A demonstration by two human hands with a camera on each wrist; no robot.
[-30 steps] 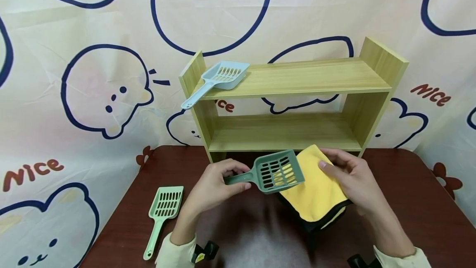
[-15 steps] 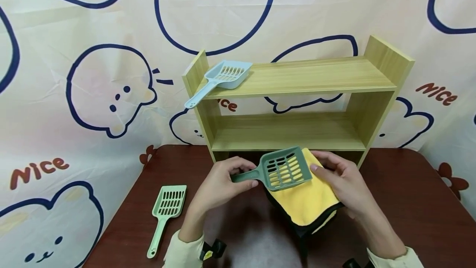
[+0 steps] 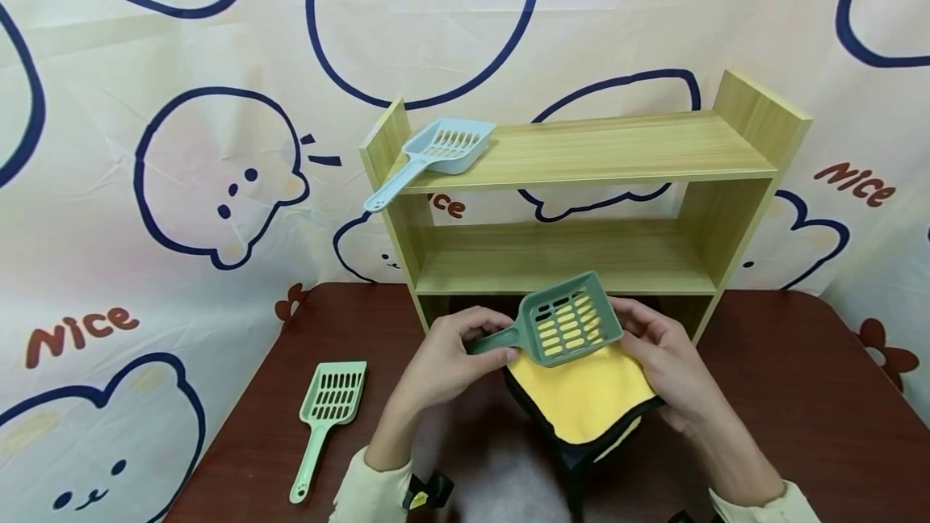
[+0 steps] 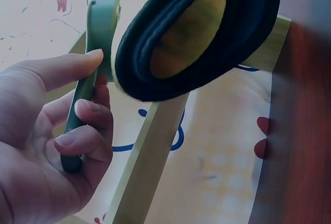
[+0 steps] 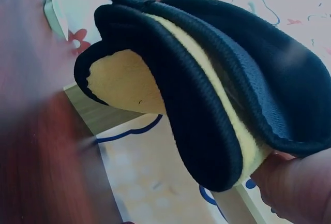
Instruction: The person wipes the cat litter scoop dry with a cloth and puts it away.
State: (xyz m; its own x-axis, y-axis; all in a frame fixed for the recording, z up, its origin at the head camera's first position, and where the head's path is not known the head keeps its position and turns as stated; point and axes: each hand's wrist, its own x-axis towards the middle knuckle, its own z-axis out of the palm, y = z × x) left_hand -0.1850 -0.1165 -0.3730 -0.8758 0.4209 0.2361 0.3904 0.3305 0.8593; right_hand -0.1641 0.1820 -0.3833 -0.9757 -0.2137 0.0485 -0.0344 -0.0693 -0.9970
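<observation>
In front of the shelf (image 3: 617,153): we find the dark green scoop (image 3: 571,320) held up over the table (image 3: 792,394), handle towards the table's left edge, slotted pan towards the right; yellow shows through the slots.
Left hand (image 3: 458,357): we record a hold on the scoop's handle, fingers curled round it and thumb pressed near its upper end (clearest from the left wrist).
Right hand (image 3: 672,361): we read a pinch on the yellow cloth (image 3: 588,398) at its right side; some fingertips are hidden behind pan and cloth.
Cloth: folded, dark-bordered, raised off the table, its layers bowed into loops. Whether pan and cloth touch, we cannot tell.
Light green scoop (image 3: 334,394): lies near the table's left edge, pan towards the far edge, handle towards the near edge.
Pale blue scoop (image 3: 452,146): rests on the top board's left end, handle jutting past the front left corner.
Backdrop (image 3: 87,208): we note navy bear outlines and the word "Nice" in red.
Sleeves: cream (image 3: 374,495), at both wrists.
</observation>
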